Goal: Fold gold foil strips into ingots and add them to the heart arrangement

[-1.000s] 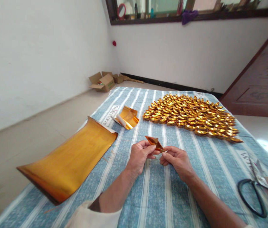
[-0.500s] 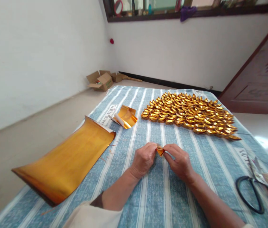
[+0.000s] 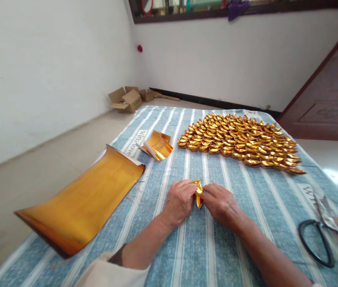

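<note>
- Left hand (image 3: 179,201) and right hand (image 3: 221,205) meet near the middle of the blue striped cloth-covered table (image 3: 216,247), fingers curled tight, both pinching the small folded gold foil piece (image 3: 198,192) between them
- Bare cloth lies open all around the hands
- Massed rows of folded gold foil ingots (image 3: 240,143) fill the far right part
- Large curled gold foil sheet (image 3: 82,203) overhangs the left edge
- Black-handled scissors (image 3: 321,239) sit at the right edge
</note>
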`<state>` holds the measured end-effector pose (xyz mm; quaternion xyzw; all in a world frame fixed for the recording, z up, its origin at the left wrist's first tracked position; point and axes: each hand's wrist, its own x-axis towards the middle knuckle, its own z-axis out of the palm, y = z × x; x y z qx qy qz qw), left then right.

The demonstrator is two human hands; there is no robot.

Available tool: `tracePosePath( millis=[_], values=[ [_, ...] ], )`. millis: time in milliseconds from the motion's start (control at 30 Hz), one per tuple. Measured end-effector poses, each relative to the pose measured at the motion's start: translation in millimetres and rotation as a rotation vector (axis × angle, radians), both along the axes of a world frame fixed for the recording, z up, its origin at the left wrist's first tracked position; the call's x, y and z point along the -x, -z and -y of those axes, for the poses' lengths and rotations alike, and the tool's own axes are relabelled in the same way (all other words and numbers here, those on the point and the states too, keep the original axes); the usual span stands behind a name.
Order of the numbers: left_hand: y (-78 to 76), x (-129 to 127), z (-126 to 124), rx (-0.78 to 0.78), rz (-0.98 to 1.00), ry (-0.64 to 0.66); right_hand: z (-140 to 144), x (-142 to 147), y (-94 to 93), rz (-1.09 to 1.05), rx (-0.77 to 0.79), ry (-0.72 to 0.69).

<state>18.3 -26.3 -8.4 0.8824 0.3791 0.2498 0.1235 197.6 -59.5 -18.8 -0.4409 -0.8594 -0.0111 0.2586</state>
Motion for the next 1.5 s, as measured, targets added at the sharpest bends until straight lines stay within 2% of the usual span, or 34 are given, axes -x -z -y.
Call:
tracePosePath(
  millis=[133,300,633,767,967,1200,1500],
  values=[
    [-0.9,3.4,-2.6,0.105,0.049,0.04,0.2,-0.5,-0.5,0.04,0.046,0.002],
    [1.8,3.3,-4.2,0.133,0.086,0.008,1.1,-0.6,-1.9,0.03,0.055,0.003],
    [-1.5,1.0,-4.8,0.2,0.137,-0.052,-3.1,-1.2,1.6,-0.174,0.088,-0.004],
    [-0.4,2.3,-5.5,0.232,0.154,-0.058,-4.4,-3.1,5.2,-0.215,0.067,0.019],
    [0.0,4.3,-7.7,0.261,0.156,-0.054,-7.4,-3.8,9.1,-0.249,0.12,0.037],
    [0.3,4.5,-9.4,0.326,0.186,-0.081,-5.9,5.9,12.7,-0.352,0.18,0.161],
    [-4.8,5.3,-10.8,0.394,0.254,-0.084,-8.2,10.1,16.0,-0.438,0.274,0.236]
  ],
)
